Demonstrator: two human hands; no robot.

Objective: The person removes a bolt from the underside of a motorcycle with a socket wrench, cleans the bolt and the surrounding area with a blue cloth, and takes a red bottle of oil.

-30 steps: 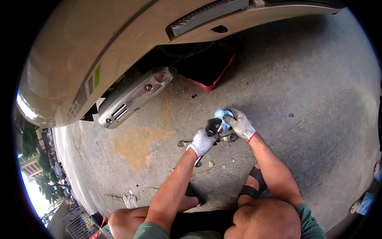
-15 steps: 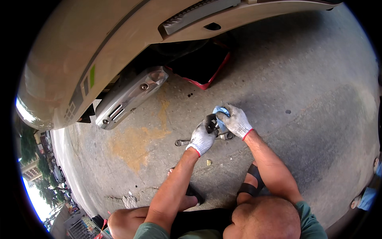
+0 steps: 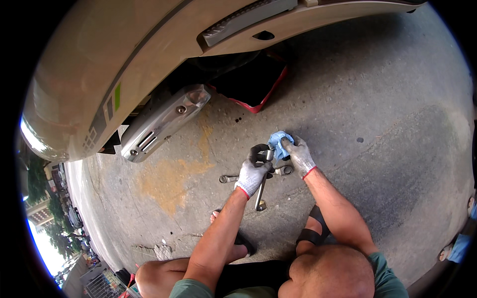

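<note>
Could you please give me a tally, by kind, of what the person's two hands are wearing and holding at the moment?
Gloves: 2
Blue cloth, in the right hand: 1
Metal tool, in the left hand: 1
Total: 4

I see soft daylight spread over the concrete ground (image 3: 392,174). At eight o'clock the sky (image 3: 43,248) blows out to white. Glare flares on the beige bodywork (image 3: 94,84) at nine, and shadow blackens the red-rimmed tray (image 3: 257,108) at twelve. My fisheye bends the outskirts into black corners, yet the left hand (image 3: 253,170) and right hand (image 3: 300,157) read fairly crisp.
</note>
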